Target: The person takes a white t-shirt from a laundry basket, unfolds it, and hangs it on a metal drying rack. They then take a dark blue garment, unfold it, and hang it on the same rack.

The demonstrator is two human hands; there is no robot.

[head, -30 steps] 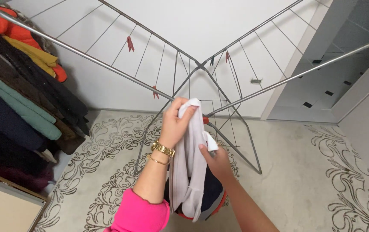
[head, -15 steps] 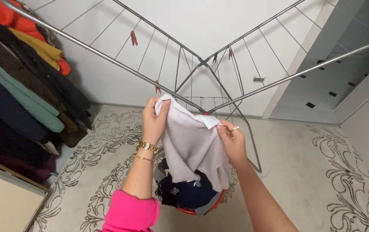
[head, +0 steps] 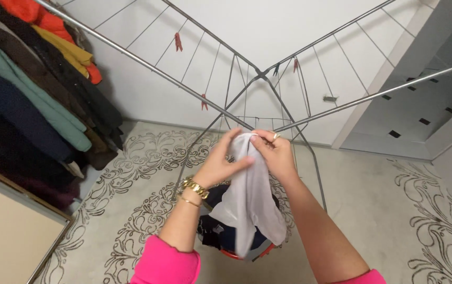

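Both hands hold a pale grey-white garment (head: 249, 197) by its top edge, close together in front of me. My left hand (head: 219, 164), with gold bracelets on its wrist, pinches the cloth from the left. My right hand (head: 273, 152), wearing a ring, grips it from the right. The cloth hangs down folded over a red laundry basket (head: 236, 254) with dark clothes (head: 221, 234) in it. Behind stands a metal winged drying rack (head: 257, 73), its lines bare except for a few red pegs (head: 177, 42).
Coats and jackets (head: 31, 100) hang in a row at the left above a beige cabinet (head: 10, 231). A patterned cream rug (head: 131, 173) covers the floor. A white wall is behind the rack, a doorway (head: 420, 105) at right.
The hands, spread apart with the garment stretched between them half a second ago, have come together at its top. The cloth now hangs narrow and folded. The view shifted slightly right.
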